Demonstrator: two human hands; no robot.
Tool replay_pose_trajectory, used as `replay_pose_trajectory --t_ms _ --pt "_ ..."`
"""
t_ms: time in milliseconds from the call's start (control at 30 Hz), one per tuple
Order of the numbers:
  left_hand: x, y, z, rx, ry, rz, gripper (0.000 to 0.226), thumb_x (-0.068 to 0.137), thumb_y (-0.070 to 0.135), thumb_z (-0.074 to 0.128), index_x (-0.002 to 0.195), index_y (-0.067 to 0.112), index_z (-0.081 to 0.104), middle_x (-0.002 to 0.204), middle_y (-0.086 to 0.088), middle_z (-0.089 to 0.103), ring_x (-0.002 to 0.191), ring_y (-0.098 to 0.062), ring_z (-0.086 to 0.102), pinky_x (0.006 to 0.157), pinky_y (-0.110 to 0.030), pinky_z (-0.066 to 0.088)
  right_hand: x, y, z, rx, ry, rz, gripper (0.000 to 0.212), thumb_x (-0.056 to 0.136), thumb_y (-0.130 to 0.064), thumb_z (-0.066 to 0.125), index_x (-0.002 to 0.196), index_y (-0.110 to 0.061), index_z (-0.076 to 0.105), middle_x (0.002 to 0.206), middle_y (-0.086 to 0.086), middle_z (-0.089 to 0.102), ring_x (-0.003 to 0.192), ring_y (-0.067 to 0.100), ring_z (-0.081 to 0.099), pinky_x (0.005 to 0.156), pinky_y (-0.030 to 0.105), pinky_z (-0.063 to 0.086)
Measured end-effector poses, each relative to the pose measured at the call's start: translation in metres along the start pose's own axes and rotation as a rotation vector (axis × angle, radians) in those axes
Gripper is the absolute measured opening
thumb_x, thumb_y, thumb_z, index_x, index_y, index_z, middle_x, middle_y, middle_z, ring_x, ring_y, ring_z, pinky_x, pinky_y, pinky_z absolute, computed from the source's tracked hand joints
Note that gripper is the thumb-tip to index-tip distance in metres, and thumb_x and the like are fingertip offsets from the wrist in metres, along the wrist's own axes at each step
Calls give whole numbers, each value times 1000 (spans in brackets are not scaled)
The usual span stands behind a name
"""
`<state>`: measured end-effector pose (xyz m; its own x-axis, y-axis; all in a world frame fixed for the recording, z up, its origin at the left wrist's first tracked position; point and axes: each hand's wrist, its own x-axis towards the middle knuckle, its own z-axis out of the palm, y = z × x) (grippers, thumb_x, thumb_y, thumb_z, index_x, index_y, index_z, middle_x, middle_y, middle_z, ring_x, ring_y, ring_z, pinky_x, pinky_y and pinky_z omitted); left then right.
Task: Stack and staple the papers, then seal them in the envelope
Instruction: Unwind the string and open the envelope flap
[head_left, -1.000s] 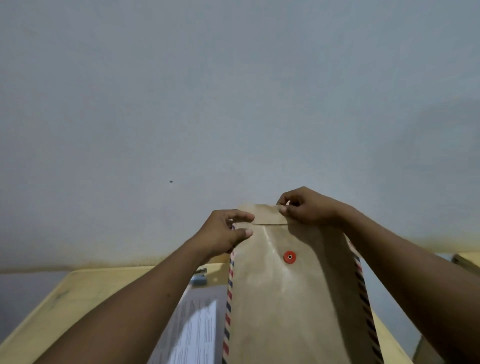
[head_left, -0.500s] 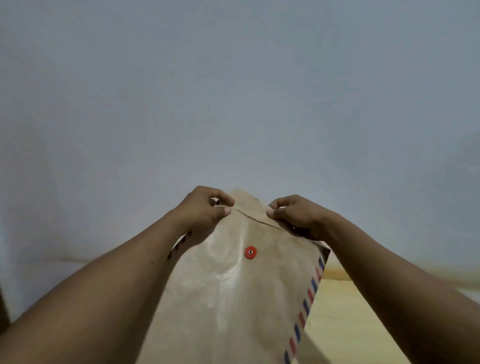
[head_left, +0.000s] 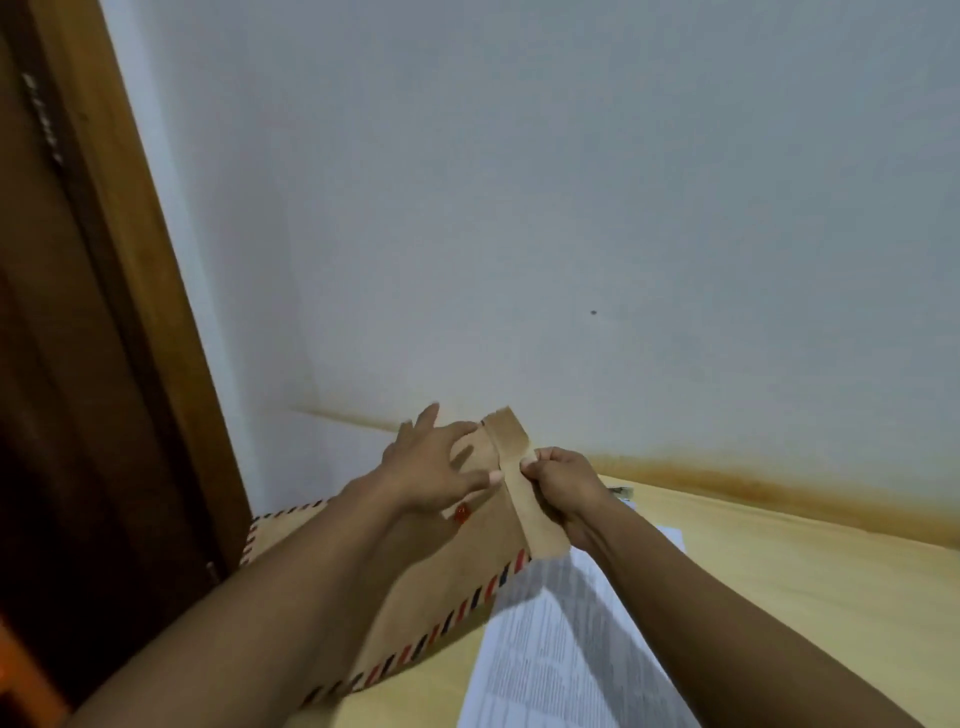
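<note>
A brown envelope (head_left: 452, 587) with a red-and-blue striped border and a red button (head_left: 461, 513) lies tilted over the left part of the yellow table. My left hand (head_left: 431, 467) rests flat on its upper part, fingers spread, thumb by the flap fold. My right hand (head_left: 558, 486) pinches the opened flap (head_left: 514, 457) near its middle. A stack of printed white papers (head_left: 561, 649) lies on the table to the right of the envelope, partly under my right forearm.
The yellow table (head_left: 810, 597) meets a pale wall (head_left: 519, 208) stained brown along the joint. A dark wooden door and frame (head_left: 104, 364) stand at the left. A small metal object (head_left: 621, 491), perhaps a stapler, peeks out behind my right hand.
The view swung left, showing the door. The envelope came down from upright to tilted over the table's left side. My left hand let go of the corner and flattened on it.
</note>
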<state>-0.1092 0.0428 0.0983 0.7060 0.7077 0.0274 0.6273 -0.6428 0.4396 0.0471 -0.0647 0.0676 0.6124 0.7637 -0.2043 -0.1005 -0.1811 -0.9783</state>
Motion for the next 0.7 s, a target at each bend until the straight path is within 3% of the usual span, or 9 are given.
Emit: replay_pose_trajectory --t_ms 67,133,267,400,467,700 --pt "-8 -11 9 -57 -38 -13 95 76 77 66 155 37 35 171 -3 9 157 -26 14 123 -45 24 4 7 10 14 -14 19 17 97 -10 54 82 -10 61 96 22 68 81 31 62 75 45 54" --pt "-14 -16 18 -102 -53 -14 105 66 85 65 155 36 36 164 2 27 152 -22 29 119 -40 32 5 11 17 36 -26 50 13 97 -8 53 90 -7 63 104 25 70 87 34 65 81 49 57" --pt "-25 -20 33 -160 -35 -24 103 57 91 63 148 48 38 159 13 38 140 -17 44 112 -47 42 3 17 27 86 -63 121 18 98 -3 48 106 -1 63 107 24 71 92 36 68 72 41 59" --pt "-36 -16 37 13 18 28 60 87 56 67 142 40 49 147 6 49 135 -21 46 109 -44 44 3 24 31 96 -66 148 25 97 -5 50 119 5 59 114 29 67 87 33 64 75 44 59" --pt "-42 -13 37 103 43 56 44 94 42 62 137 37 55 140 3 53 128 -25 52 102 -46 49 2 26 33 91 -60 149 20 97 -5 51 112 2 61 101 25 68 79 30 62 63 36 58" --pt "-49 0 40 331 141 -22 32 90 12 57 117 25 68 120 -4 62 105 -32 62 78 -37 45 1 29 35 88 -84 151 11 96 0 49 99 -1 58 77 19 64 68 32 62 51 33 51"
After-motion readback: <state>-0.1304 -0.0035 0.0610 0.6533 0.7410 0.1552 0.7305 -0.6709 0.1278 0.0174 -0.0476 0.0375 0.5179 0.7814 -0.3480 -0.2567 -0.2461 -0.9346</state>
